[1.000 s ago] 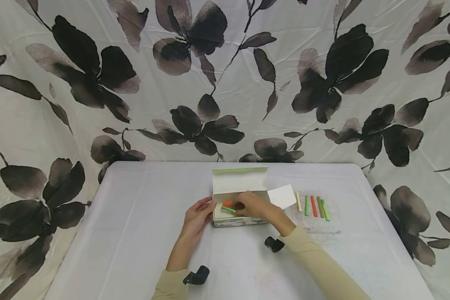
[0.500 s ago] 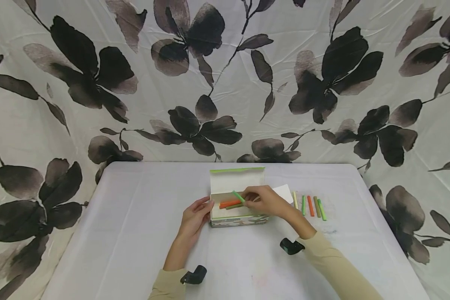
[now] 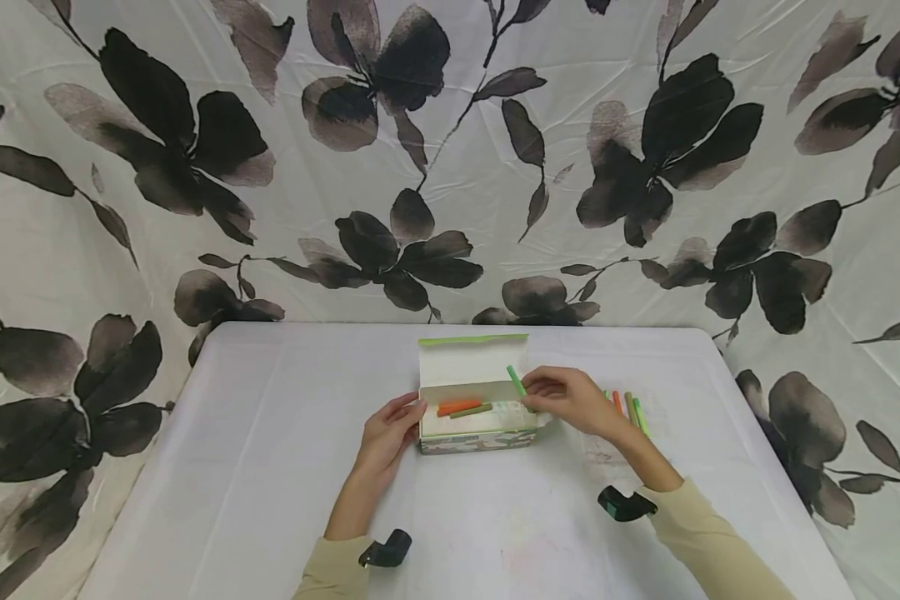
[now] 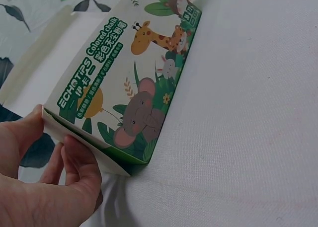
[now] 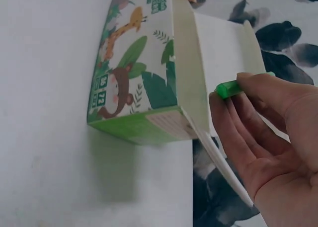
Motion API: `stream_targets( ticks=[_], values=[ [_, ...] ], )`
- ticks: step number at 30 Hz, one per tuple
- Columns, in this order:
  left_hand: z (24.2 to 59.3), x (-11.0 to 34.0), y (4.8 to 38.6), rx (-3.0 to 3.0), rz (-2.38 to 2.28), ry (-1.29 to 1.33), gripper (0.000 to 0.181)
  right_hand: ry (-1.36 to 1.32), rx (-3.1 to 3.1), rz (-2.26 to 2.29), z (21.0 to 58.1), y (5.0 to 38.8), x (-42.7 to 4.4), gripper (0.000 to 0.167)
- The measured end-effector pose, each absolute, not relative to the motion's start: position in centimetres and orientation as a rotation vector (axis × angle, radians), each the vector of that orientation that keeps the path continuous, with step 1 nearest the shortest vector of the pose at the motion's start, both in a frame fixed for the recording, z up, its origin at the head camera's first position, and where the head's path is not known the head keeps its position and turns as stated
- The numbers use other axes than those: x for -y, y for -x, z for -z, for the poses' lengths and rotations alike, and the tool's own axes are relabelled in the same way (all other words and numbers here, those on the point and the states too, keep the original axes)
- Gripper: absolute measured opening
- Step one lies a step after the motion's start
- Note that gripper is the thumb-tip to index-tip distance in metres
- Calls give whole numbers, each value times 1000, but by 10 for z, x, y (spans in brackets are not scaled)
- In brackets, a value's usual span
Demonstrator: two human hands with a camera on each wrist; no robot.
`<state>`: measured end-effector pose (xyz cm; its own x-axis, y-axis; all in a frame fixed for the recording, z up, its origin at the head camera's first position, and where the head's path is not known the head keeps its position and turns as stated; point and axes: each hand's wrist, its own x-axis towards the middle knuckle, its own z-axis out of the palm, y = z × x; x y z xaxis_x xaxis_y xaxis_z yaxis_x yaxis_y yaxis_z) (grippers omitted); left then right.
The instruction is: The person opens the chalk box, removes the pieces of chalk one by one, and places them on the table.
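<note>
A printed cardboard box of coloured chalk (image 3: 476, 442) stands on the table with its lid raised. At its left end, my left hand (image 3: 386, 433) pinches the side flap (image 4: 89, 147) between thumb and curled fingers. My right hand (image 3: 570, 400) pinches a green chalk stick (image 3: 516, 381) between thumb and fingertips, over the box's right end. Inside the box lie orange chalk (image 3: 459, 408) and an olive chalk stick (image 3: 471, 411). The box's giraffe and elephant print faces the left wrist camera. In the right wrist view the held green chalk (image 5: 227, 89) shows end-on near the open right flap (image 5: 223, 167).
Right of the box, partly behind my right hand, a row of chalk sticks lies on the white table (image 3: 285, 467): orange-red (image 3: 617, 402), olive (image 3: 630, 408), green (image 3: 641, 417). Faint chalk smudges mark the cloth. A floral curtain (image 3: 390, 167) hangs behind the table.
My right hand has lifted the green chalk stick out of the box and moved right with it. The orange and olive sticks inside are now uncovered. My left hand has stayed at the box's left end.
</note>
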<state>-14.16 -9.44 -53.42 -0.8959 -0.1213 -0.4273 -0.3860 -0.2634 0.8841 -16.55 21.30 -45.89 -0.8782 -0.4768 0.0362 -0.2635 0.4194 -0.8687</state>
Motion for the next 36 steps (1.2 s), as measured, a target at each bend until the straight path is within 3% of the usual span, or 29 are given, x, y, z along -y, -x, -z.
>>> stream_targets(
  ticks=[21, 36],
  values=[
    [535, 96, 142, -1785, -2272, 622, 46, 223, -2487, 1563, 450, 128, -282, 39],
    [534, 94, 141, -1756, -2294, 614, 45, -68, -2476, 1550, 491, 95, -322, 54]
  ],
)
